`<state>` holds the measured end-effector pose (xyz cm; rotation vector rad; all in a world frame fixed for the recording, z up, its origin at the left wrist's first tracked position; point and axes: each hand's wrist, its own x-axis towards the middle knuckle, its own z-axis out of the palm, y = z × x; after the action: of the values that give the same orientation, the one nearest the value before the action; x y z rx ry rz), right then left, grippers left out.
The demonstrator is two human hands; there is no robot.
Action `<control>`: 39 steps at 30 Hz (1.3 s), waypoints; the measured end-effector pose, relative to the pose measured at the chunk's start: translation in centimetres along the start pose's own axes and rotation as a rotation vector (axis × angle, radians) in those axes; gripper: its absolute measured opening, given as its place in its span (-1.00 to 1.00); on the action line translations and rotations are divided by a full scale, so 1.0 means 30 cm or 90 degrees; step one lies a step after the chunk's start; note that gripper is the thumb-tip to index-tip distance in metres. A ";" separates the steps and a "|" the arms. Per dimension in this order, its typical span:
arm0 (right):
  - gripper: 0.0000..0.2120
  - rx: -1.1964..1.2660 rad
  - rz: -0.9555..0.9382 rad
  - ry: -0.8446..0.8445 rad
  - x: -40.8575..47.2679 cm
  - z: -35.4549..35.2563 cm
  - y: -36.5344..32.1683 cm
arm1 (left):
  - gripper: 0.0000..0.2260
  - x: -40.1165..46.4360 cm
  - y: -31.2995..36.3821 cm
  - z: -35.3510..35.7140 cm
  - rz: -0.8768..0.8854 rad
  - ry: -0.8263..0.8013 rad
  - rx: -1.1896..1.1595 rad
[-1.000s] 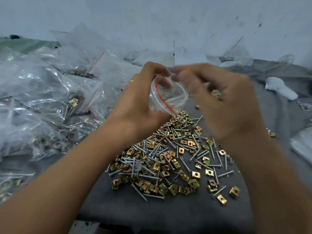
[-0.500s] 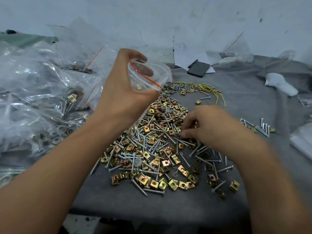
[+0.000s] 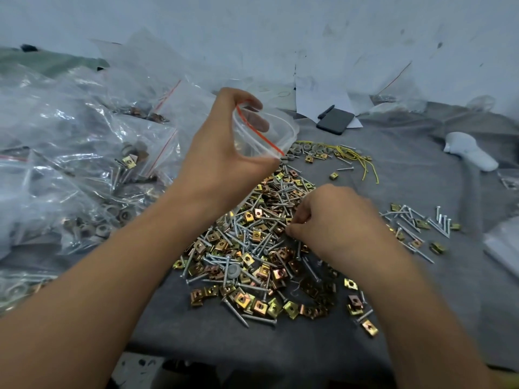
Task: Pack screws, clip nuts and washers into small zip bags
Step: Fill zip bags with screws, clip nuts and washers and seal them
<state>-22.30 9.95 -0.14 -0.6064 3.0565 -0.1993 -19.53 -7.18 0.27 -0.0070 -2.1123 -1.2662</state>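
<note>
Work surface: table covered by a grey cloth (image 3: 393, 318). Directly on it lie a mixed pile of screws and clip nuts (image 3: 252, 256) (centre), filled plastic bags (image 3: 70, 153), grey washers (image 3: 307, 148), yellow wire (image 3: 356, 158) and a black phone (image 3: 335, 121).

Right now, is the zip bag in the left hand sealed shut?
No, the left hand holds the zip bag with its red-lined mouth spread wide open.

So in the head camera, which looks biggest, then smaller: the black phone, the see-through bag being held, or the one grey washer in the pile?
1. zip bag, nearer the camera
2. black phone, farther back, so unsure
3. grey washer, clearly smallest
</note>
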 end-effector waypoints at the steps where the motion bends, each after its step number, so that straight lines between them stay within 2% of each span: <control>1: -0.81 -0.017 0.000 0.008 -0.003 0.000 -0.006 | -0.48 0.001 -0.001 -0.002 0.002 0.002 -0.004; 6: -0.81 -0.016 -0.015 0.017 -0.017 0.013 -0.027 | -0.47 -0.001 0.001 -0.009 0.004 0.008 -0.009; 8: -0.79 0.075 0.009 -0.034 -0.005 -0.001 0.001 | -0.46 -0.002 0.005 -0.014 -0.001 0.008 -0.014; 10: -0.78 0.278 0.003 -0.084 0.010 -0.036 0.064 | -0.44 -0.001 0.012 -0.018 0.005 -0.007 -0.006; 12: -0.77 0.526 -0.054 -0.040 0.018 -0.075 0.142 | -0.39 -0.003 0.020 -0.017 0.011 -0.058 -0.001; 14: -0.66 0.756 -0.145 0.001 0.018 -0.102 0.200 | -0.33 -0.015 0.026 -0.011 0.023 -0.120 0.017; 15: -0.67 0.850 -0.195 0.003 0.017 -0.107 0.207 | -0.31 -0.024 0.031 -0.005 0.037 -0.147 0.031; 17: -0.80 0.923 -0.265 0.022 0.017 -0.105 0.192 | -0.31 -0.038 0.040 0.008 0.070 -0.184 0.058; 20: -0.93 0.846 -0.273 0.130 0.026 -0.091 0.138 | -0.35 -0.043 0.041 0.023 0.101 -0.199 0.076; 25: -0.92 0.609 -0.293 0.229 0.026 -0.079 0.080 | -0.39 -0.057 0.048 0.043 0.096 -0.156 -0.007; 27: -0.86 0.532 -0.291 0.270 0.026 -0.089 0.081 | -0.39 -0.058 0.055 0.041 0.091 -0.137 -0.001; 31: -0.88 0.619 -0.264 0.335 0.014 -0.132 0.146 | -0.32 -0.039 0.032 0.025 0.018 -0.095 -0.016; 33: -0.95 0.509 -0.243 0.268 0.005 -0.146 0.201 | -0.34 -0.028 0.028 0.007 0.009 -0.076 -0.019; 34: -0.94 0.431 -0.218 0.176 0.000 -0.149 0.223 | -0.37 -0.023 0.026 -0.005 0.012 -0.067 -0.022; 36: -0.85 0.305 -0.154 -0.017 -0.012 -0.144 0.257 | -0.42 -0.016 0.026 -0.027 0.017 -0.043 -0.023; 39: -0.76 0.190 -0.108 -0.140 -0.026 -0.127 0.264 | -0.47 -0.009 0.030 -0.044 0.019 -0.012 -0.003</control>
<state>-24.74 17.97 2.62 -0.8039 2.6919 -0.5402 -18.33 -7.66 1.23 -0.0522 -2.1181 -1.2582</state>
